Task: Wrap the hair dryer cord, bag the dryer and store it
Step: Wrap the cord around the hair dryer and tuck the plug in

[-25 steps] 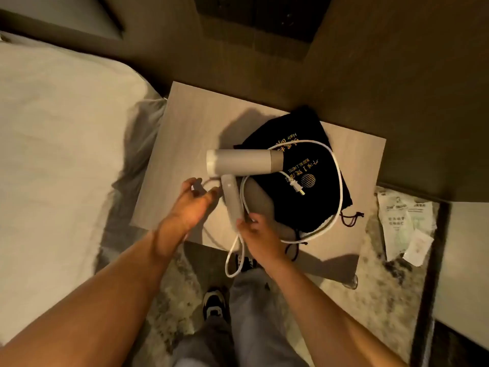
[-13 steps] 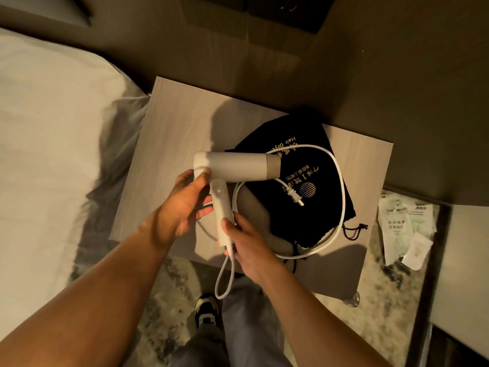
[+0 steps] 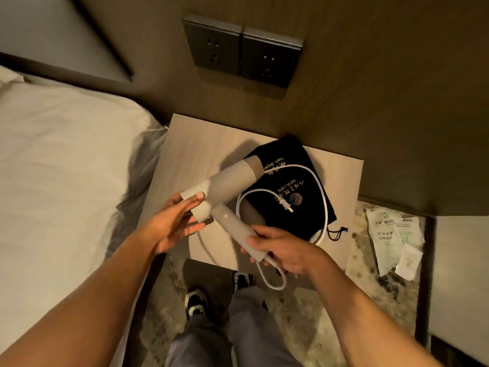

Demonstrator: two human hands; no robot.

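Observation:
A white hair dryer (image 3: 227, 184) is lifted above the bedside table (image 3: 195, 144), its barrel slanting up to the right. My right hand (image 3: 280, 247) grips the lower end of its handle. My left hand (image 3: 174, 221) cups the barrel's rear end, fingers partly spread. The white cord (image 3: 321, 192) leaves the handle base in a small loop below my right hand, then runs in a wide loop over the black drawstring bag (image 3: 304, 205). The plug (image 3: 285, 205) lies on the bag, which rests flat on the table.
A bed with white sheets (image 3: 66, 168) fills the left. Two dark wall sockets (image 3: 243, 56) sit above the table. Paper packets (image 3: 394, 242) lie on the patterned floor at right. My legs and shoes (image 3: 195, 303) are below the table edge.
The dryer has been raised off the table and tilted, barrel swinging up to the right. My left hand slid to the barrel's rear; my right hand keeps hold of the handle.

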